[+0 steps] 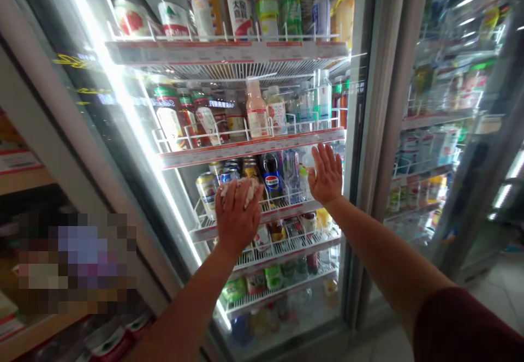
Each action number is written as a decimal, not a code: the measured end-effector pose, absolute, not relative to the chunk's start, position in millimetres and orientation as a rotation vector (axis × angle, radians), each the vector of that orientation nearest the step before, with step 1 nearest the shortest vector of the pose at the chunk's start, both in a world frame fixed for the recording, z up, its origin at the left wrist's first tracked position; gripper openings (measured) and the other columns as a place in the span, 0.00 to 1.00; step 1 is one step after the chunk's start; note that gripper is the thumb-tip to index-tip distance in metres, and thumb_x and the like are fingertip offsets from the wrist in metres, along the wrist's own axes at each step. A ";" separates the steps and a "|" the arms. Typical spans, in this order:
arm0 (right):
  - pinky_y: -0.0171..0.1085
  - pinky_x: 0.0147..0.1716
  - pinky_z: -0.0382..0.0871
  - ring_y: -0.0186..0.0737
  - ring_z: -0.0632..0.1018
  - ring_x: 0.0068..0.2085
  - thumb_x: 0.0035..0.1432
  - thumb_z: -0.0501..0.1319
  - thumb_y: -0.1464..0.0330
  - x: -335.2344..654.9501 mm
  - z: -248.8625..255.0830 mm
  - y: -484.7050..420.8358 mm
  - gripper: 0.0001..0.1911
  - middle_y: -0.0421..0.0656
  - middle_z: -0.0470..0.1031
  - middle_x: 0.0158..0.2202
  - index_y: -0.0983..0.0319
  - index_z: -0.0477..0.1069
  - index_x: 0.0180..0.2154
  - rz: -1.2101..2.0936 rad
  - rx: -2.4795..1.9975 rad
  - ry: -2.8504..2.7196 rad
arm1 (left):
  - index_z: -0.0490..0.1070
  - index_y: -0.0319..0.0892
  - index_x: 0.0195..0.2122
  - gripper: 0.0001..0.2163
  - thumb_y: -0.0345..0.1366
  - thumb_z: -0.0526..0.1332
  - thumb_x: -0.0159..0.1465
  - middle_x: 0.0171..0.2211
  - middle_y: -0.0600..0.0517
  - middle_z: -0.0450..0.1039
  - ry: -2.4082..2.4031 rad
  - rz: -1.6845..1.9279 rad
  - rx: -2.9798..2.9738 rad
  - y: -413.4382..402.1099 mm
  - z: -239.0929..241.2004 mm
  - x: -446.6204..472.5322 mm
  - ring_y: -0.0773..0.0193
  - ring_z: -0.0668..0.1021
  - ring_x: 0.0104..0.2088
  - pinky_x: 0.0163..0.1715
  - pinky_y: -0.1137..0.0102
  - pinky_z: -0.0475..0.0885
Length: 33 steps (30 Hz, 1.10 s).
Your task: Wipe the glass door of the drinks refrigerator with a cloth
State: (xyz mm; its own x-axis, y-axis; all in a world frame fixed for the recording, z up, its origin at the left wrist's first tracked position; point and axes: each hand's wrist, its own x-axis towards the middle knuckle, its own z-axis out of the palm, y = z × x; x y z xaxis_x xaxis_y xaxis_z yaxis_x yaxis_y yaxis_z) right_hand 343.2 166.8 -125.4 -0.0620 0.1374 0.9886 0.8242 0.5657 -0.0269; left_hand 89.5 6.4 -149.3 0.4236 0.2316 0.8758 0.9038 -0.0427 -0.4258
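Observation:
My left hand point(237, 220) presses a crumpled pale cloth point(254, 186) flat against the glass door point(282, 332) of a lit drinks fridge. The cloth shows past the fingertips; the rest of it lies hidden under the palm. To the right and slightly higher, my right hand point(326, 176) is open, its palm toward the same glass and its fingers spread, with nothing in it. Behind the glass near both hands are a dark Pepsi bottle point(272, 179) and several cans point(207, 193) on a wire shelf.
Bottles fill the upper shelves, including a pink bottle point(256, 108) on the second. A metal door frame point(362, 149) runs along the right, with another glass-fronted fridge point(434, 127) beyond it. At the lower left stands a shelf point(53, 318) of goods, partly pixelated.

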 end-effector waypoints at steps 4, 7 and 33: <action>0.57 0.77 0.49 0.49 0.60 0.78 0.75 0.45 0.63 343.2 -124.3 165.8 0.34 0.48 0.63 0.77 0.56 0.49 0.79 -0.692 -0.855 -1.560 | 0.71 0.50 0.68 0.23 0.37 0.62 0.72 0.71 0.50 0.69 -0.764 -0.459 -1.820 5.9 -165.6 91.7 0.53 0.62 0.76 0.79 0.49 0.52; 0.58 0.77 0.50 0.50 0.60 0.79 0.75 0.45 0.63 344.2 -123.8 165.2 0.34 0.48 0.63 0.77 0.56 0.49 0.79 -0.680 -0.860 -1.573 | 0.69 0.51 0.69 0.24 0.35 0.63 0.72 0.70 0.49 0.70 -0.907 -0.521 -1.731 -1.3 -166.7 78.3 0.52 0.64 0.75 0.79 0.47 0.52; 0.62 0.75 0.54 0.54 0.59 0.79 0.75 0.47 0.62 346.1 -124.9 165.7 0.34 0.49 0.61 0.78 0.57 0.52 0.78 -0.645 -0.814 -1.575 | 0.56 0.55 0.77 0.35 0.35 0.64 0.70 0.74 0.47 0.63 -1.133 -0.512 -1.627 -64.3 -229.4 -4.1 0.47 0.61 0.77 0.77 0.44 0.57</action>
